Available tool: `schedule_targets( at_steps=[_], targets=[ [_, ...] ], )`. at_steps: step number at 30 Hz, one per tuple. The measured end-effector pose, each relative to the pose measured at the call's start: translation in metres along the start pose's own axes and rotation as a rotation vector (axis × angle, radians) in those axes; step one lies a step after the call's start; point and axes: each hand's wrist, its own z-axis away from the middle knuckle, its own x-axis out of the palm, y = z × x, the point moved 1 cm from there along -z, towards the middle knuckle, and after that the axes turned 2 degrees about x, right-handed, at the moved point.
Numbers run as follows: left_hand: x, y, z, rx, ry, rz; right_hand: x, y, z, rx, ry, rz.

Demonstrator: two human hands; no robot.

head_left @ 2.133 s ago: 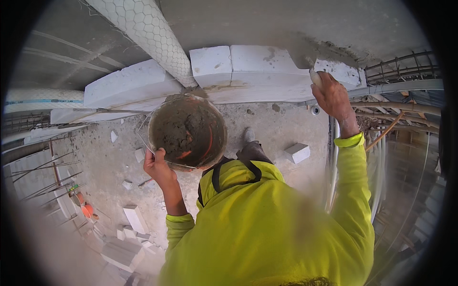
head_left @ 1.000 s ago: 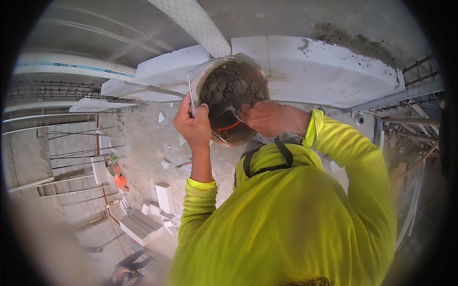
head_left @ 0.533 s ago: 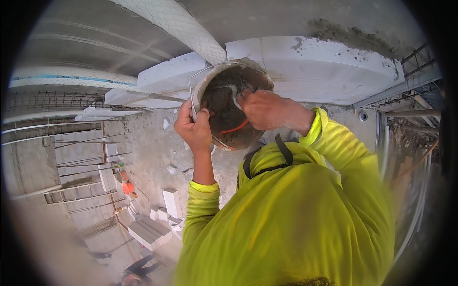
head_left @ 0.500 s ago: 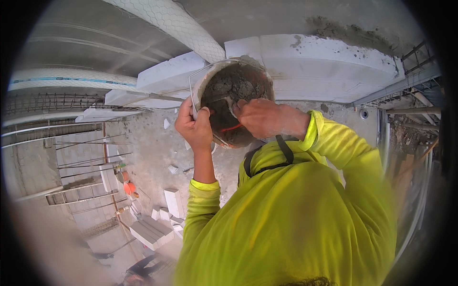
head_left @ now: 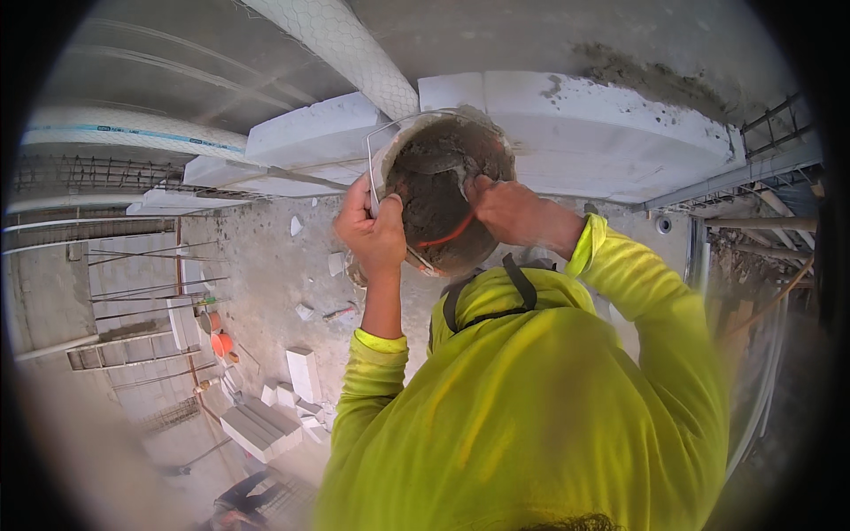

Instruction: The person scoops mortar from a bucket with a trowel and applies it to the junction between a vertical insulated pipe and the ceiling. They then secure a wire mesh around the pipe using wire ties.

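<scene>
Noted first a grey plastered surface (head_left: 496, 35) behind a course of white blocks (head_left: 611, 133), with a concrete floor (head_left: 283, 274) nearer, scattered with pale chips. Logged also a mesh-wrapped pipe (head_left: 345, 53) slanting down to the course, and loose pale blocks (head_left: 304, 373) at lower left. Found the mortar bucket (head_left: 502, 152) just in front of the course, mouth toward the viewpoint, part filled with grey mortar (head_left: 434, 208).

Observed the left hand (head_left: 370, 228) closed on the left rim, beside the wire handle (head_left: 370, 168). Observed the right hand (head_left: 513, 212) curled tightly round the grip of the trowel (head_left: 432, 165), inside the mouth near its right side.

Against about two seconds earlier, recorded a shift of the right hand from over the right part of the course into the bucket. Against half a second earlier, recorded the same hand closer to the bucket's right wall and the blade closer to the block side. Judged this as turning or gathering mortar, not spreading; could not tell the load on the blade.

Read the trowel's long axis as roughly left to right across the mouth, tip apparently leftward, grip end rightward. Could not fix the blade's tilt under smeared mortar. Took the bucket's own axis as strongly foreshortened, running away from the viewpoint.
</scene>
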Motion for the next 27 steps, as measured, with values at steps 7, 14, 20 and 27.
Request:
schedule_targets(
  at_steps=[7,14,20,27],
  targets=[
    [0.004,-0.014,0.0,0.015,-0.022,0.007,-0.016,-0.001,-0.006,0.215,0.039,0.018],
    [0.01,-0.003,0.0,0.06,-0.001,-0.004,-0.02,0.005,0.004,0.174,-0.096,0.031],
    [0.021,0.001,-0.005,0.17,-0.062,-0.054,-0.034,0.016,0.022,0.208,-0.186,-0.088],
    [0.055,0.033,-0.011,0.29,-0.217,-0.019,-0.03,0.047,0.05,0.365,-0.235,-0.839]
  ],
)
